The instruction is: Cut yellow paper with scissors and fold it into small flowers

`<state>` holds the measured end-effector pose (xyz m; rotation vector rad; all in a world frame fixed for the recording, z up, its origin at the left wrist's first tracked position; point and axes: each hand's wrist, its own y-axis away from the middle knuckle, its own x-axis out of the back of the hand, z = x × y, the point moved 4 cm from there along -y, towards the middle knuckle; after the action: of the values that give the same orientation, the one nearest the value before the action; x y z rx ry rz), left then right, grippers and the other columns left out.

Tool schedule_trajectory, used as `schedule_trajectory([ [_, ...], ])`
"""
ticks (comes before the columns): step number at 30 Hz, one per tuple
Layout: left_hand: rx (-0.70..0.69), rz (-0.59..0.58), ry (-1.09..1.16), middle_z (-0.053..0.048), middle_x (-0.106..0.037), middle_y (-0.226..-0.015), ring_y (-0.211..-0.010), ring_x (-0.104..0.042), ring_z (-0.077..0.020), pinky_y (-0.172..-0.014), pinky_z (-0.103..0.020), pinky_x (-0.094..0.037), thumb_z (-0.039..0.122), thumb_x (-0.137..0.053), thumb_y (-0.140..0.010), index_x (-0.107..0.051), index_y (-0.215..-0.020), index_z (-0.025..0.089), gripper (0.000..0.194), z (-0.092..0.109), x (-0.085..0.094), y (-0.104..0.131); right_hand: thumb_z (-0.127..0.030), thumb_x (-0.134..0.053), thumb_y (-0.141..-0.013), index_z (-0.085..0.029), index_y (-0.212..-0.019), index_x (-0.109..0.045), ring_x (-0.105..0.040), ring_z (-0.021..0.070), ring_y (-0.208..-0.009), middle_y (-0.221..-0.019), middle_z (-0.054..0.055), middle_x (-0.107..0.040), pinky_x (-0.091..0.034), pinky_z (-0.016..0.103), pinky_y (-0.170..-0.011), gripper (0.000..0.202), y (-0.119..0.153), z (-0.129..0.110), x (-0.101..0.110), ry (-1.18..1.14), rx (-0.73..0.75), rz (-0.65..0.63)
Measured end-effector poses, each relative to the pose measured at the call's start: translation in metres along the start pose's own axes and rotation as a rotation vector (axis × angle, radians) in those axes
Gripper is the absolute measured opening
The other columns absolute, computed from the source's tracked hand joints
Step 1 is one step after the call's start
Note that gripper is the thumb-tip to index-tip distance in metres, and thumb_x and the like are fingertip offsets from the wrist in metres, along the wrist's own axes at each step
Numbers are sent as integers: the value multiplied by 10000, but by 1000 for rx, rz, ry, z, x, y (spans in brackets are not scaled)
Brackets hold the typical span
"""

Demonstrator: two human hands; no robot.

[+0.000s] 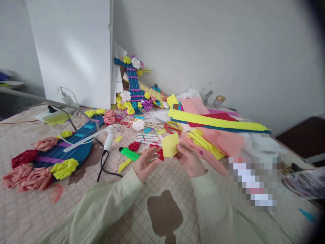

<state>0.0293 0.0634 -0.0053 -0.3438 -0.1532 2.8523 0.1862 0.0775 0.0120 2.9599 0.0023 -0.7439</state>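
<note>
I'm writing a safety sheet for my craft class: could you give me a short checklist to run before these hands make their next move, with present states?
1. Yellow square held by the right hand: ok.
2. Left hand near the square: ok.
3. Scissors out of both hands: ok, on the table.
4. White glue gun cool: cannot tell.
5. Area just beyond the hands uncluttered: not ok, marker pens and a green tool lie there.

Pixelated patch (254, 183), four o'clock: contents unreadable. Brown object (303, 140), three o'clock: cut by right edge. Red scrap (160, 155), six o'clock: partly behind yellow paper (170, 145).
</note>
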Motion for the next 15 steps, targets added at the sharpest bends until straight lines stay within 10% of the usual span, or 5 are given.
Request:
schedule_trajectory([
  [7, 288, 116, 236, -71, -652, -720, -557, -591, -142, -525, -271, -493, 411, -701, -497, -613, -840, 105, 468, -8, 2, -1, -287, -633, -614, -187, -698, -571, -534, 104, -546, -647, -13, -609, -394, 212, -485, 144, 10, 17, -15, 20, -98, -53],
  [15, 281, 248, 120, -14, -624, -561, -400, -546, -90, -425, -205, -448, 405, -703, -477, -641, -708, 88, 397, 1, 18, -6, -299, -571, -692, -168, -845, -547, -540, 104, -552, -675, 10, -600, -410, 225, -504, 202, 8, 6, -11, 330, 193, -7],
])
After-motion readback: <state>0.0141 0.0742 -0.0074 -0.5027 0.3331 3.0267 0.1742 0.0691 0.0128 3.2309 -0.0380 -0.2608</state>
